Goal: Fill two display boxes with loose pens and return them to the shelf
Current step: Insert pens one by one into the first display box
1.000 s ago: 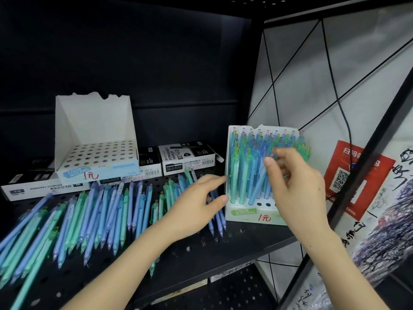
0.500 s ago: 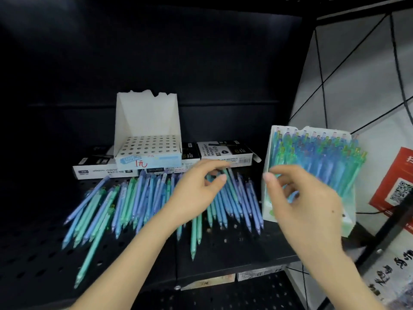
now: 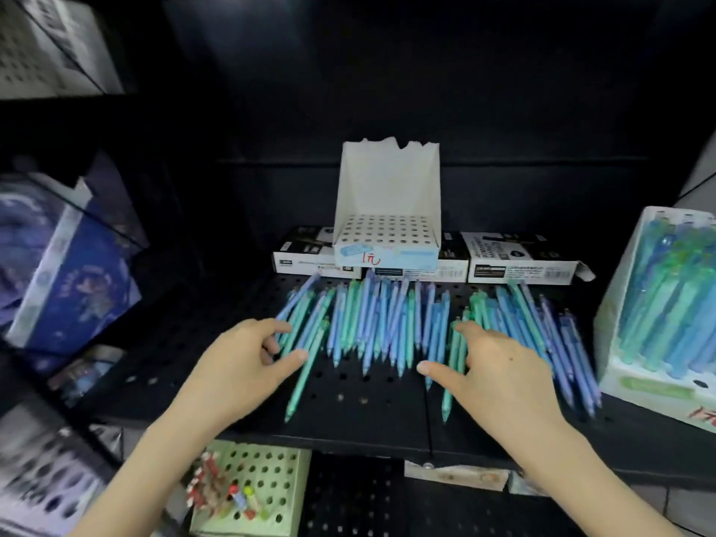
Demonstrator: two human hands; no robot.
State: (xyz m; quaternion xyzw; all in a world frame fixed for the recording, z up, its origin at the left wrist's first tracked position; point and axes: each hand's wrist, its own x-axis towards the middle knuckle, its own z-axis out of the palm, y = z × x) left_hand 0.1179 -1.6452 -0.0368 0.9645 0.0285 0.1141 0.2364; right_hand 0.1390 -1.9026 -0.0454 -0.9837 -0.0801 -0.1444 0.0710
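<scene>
Pens [image 3: 387,323] before box [image 3: 387,188] (on shelf [image 3: 368,412])

filled box [image 3: 614,315] cut off right, blurred

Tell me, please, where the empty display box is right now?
In the head view, the empty display box stands centre-back on the shelf, resting on flat cartons, just behind the loose pens.

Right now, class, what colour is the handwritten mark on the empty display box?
The mark is red; head view.
</scene>
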